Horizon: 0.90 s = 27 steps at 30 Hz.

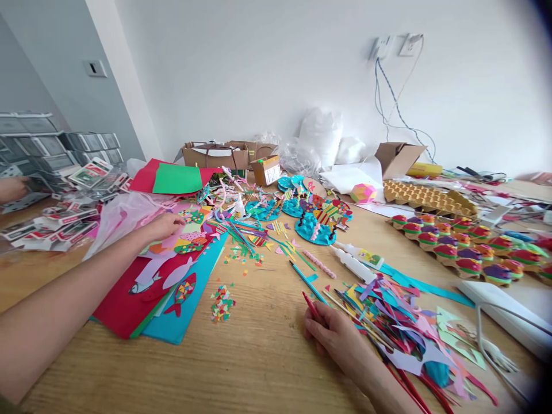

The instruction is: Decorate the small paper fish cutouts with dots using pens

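Note:
My left hand point(166, 226) reaches over the colored paper pile, fingers closed on a pale pink piece of paper point(176, 237); their far side is partly hidden. Under it lie red sheets point(123, 299) and a blue sheet point(172, 328), with a patterned paper fish point(184, 290) and a silver-blue fish cutout point(144, 284) on top. My right hand point(330, 330) rests on the table, closed around a red pen point(311, 305) whose end points up and left. Between the hands sits a small heap of paper confetti point(222, 303). Beyond the right hand lies a blue pencil point(307, 280).
Paper scraps point(401, 328) and glue bottles point(356, 264) lie to the right. Behind them are painted egg-carton pieces point(468, 267) and a white power strip point(509, 316). Decorated blue plates point(317, 230) stand mid-table. At far left, another person's hand point(12, 188) is near packaged cards point(56, 224).

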{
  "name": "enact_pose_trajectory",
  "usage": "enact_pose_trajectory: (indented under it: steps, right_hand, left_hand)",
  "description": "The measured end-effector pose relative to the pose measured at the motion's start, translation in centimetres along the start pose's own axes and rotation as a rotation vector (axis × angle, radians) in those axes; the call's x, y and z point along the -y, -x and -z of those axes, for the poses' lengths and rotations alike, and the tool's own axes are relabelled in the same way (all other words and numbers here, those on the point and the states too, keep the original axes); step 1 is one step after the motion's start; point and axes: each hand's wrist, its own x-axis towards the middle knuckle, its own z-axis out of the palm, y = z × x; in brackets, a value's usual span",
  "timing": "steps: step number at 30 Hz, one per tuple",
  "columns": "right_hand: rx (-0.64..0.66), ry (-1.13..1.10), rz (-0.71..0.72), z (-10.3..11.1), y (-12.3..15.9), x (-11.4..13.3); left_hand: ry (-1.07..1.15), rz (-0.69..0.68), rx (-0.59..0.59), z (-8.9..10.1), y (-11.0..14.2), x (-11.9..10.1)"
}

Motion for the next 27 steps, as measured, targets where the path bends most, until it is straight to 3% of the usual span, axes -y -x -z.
enact_pose_trajectory:
  steps: [4,7,11,17,21,27]
  right_hand:
    - [-0.015,0.022,-0.001,0.0,0.1,0.0]
    - [-0.008,0.028,0.005,0.0,0.1,0.0]
    - [0.005,0.006,0.009,-0.1,-0.1,-0.3]
    - [-0.008,0.035,0.024,-0.1,0.0,-0.3]
    - [0.02,0.016,-0.007,-0.1,0.0,-0.1]
    - [0.017,0.022,-0.005,-0.1,0.0,-0.1]
  left_hand:
    - [-0.07,-0.025,-0.082,2.5,-0.1,0.7]
    - [-0.138,-0.014,-0.022,3.7,-0.2,1.5]
    - [-0.242,0.017,0.109,3.2,-0.7,2.4]
    - [-0.413,0.073,0.18,1.7,-2.0,3.1]
    - [-0.49,0.051,0.161,1.7,-2.1,3.6]
    - [-0.513,-0.049,0.039,2.9,-1.9,4.0]
